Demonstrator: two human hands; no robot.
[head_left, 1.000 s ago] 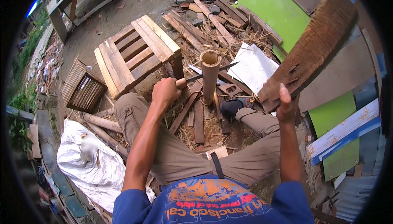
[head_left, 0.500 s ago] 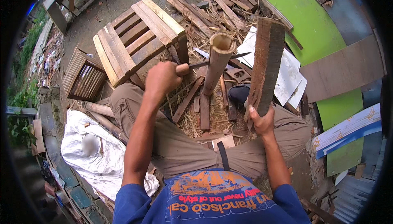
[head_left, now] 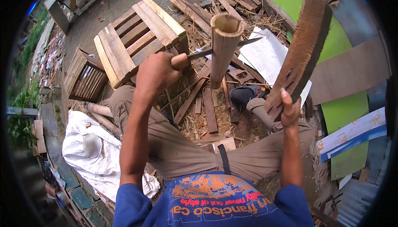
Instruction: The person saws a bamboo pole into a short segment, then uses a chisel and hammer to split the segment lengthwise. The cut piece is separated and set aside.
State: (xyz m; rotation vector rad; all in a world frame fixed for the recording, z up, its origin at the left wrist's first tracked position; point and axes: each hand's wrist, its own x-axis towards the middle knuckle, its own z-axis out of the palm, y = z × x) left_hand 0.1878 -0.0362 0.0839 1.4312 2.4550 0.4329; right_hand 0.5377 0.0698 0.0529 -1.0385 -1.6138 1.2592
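Note:
My left hand (head_left: pixel 156 72) is closed around the wooden handle of a knife (head_left: pixel 200 54). The blade crosses a split, hollow bamboo piece (head_left: pixel 222 59) and its pointed tip sticks out on the right side. The bamboo stands roughly upright between my legs, its cut rim facing up; how deep the blade sits in it is hidden. My right hand (head_left: pixel 290 110) grips the lower end of a thick, rough wooden block (head_left: pixel 302 48), raised and tilted to the right, apart from the blade.
A slatted wooden stool (head_left: pixel 139 36) and a small slatted crate (head_left: pixel 84 77) stand at left. Scrap wood (head_left: pixel 192 13) and shavings cover the ground ahead. White sheets (head_left: pixel 265 57) and green panels (head_left: pixel 344 119) lie at right. A white sack (head_left: pixel 91 160) is beside my left leg.
My right hand has swung the wooden block up and to the right. My left hand has shifted slightly left; the knife and bamboo have come up a little together.

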